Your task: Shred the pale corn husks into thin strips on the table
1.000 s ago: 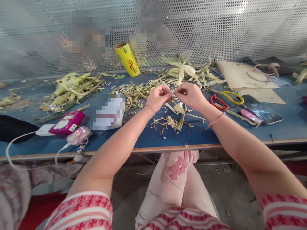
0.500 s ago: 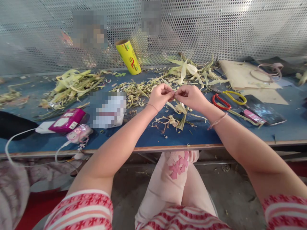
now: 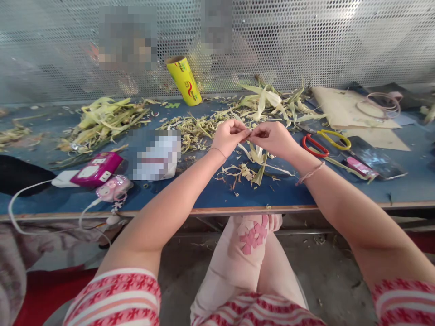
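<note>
Over the middle of the blue table, my left hand (image 3: 230, 135) and my right hand (image 3: 273, 138) meet at the fingertips, both in a pinch. Only a tiny pale bit shows between them, too small to name. Behind my fingers spreads a heap of shredded corn husk (image 3: 199, 129), with longer husk leaves (image 3: 268, 99) on its far side. Pale husk strips (image 3: 248, 172) lie just below my hands. Scissors (image 3: 319, 144) with one red and one yellow handle rest beside my right wrist.
A leaning yellow wrap tube (image 3: 184, 81) stands by the perforated metal screen (image 3: 278, 40). On the left are a husk pile (image 3: 105, 117), a magenta device (image 3: 98, 170) and a white cable (image 3: 23, 231). A phone (image 3: 377, 158) and brown card (image 3: 356, 106) lie on the right.
My hands stay pinched together in almost the same place. A pale strip near my right wrist shows lower and longer now. The whole view has shifted slightly.
</note>
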